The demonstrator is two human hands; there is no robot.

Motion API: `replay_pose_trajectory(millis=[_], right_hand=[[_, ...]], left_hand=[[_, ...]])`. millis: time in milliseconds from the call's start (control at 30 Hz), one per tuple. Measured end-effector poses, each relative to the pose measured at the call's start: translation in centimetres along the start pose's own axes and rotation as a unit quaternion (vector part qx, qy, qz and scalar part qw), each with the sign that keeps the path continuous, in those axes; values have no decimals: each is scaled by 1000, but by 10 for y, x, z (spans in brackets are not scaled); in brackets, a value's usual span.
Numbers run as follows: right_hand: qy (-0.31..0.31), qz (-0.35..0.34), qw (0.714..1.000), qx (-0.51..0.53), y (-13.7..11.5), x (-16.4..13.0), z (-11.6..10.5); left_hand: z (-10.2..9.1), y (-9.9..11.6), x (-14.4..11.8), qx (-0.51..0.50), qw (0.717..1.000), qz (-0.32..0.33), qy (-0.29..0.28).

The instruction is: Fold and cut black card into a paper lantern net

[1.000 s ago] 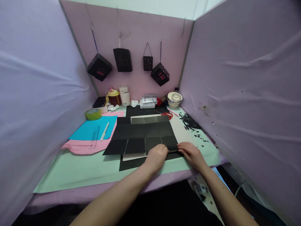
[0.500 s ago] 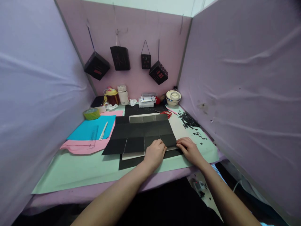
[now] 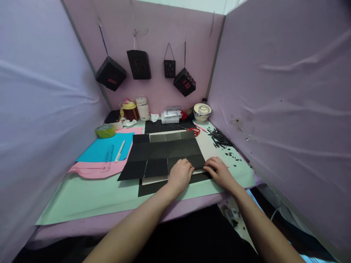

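Observation:
A large sheet of black card (image 3: 161, 149), marked with pale lines and creased crosswise, lies before me on the table. Its near edge is raised a little over a white sheet (image 3: 155, 180) and another black sheet (image 3: 149, 190). My left hand (image 3: 181, 173) is closed on the card's near edge, right of its middle, thumb side toward the other hand. At the near right corner, the fingers of my right hand (image 3: 218, 171) pinch the same card. The fingertips of both hands are partly hidden.
Red-handled scissors (image 3: 196, 131) lie behind the card. Black paper scraps (image 3: 221, 138) are scattered at right. Blue paper (image 3: 95, 149), a clear ruler (image 3: 109, 157), a white pen (image 3: 120, 151) and yellow-green tape (image 3: 105, 131) are at left. Black paper lanterns (image 3: 139, 65) hang on the back wall.
My right hand has shifted slightly left along the card's edge, nearer to my left hand. The whole view has moved a little; the card lies much as before.

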State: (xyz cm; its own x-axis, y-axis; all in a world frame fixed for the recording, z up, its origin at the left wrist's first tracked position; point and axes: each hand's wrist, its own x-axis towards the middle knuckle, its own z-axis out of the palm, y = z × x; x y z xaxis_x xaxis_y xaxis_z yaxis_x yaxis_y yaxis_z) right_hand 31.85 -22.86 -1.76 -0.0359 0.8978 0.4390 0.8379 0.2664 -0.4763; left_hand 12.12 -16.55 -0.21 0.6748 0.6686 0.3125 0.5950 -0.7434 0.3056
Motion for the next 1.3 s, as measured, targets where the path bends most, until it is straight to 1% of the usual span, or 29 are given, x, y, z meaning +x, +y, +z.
replay_pose_trajectory(millis=[133,233,433,533,733,900,967,1100,1200,1300], right_hand=[[4,22,1000,13,2,2,2],[-6,49,999,22,3,4,1],[-44,126,990,43,3,13,-1],[-51,150,987,39,1,17,-2],[-68,177,982,22,-3,19,-3],[-52,141,988,43,0,14,-1],[-40,140,989,27,1,12,0],[-37,175,984,-28,-2,13,1],[-55,200,977,-42,-3,16,2],[-59,207,975,-51,-3,17,2]], left_hand=[[-3,0,2,-56,998,-25,1],[-4,-1,3,-76,997,-35,2],[-1,-1,7,-38,993,-110,-2],[-1,1,9,-27,991,-129,-13],[-3,2,10,-22,989,-141,-29],[-1,2,11,-7,989,-142,-32],[0,2,11,-2,989,-144,-34],[0,2,12,1,989,-145,-37],[-1,2,13,-4,988,-149,-42],[-2,2,14,-10,987,-155,-48]])
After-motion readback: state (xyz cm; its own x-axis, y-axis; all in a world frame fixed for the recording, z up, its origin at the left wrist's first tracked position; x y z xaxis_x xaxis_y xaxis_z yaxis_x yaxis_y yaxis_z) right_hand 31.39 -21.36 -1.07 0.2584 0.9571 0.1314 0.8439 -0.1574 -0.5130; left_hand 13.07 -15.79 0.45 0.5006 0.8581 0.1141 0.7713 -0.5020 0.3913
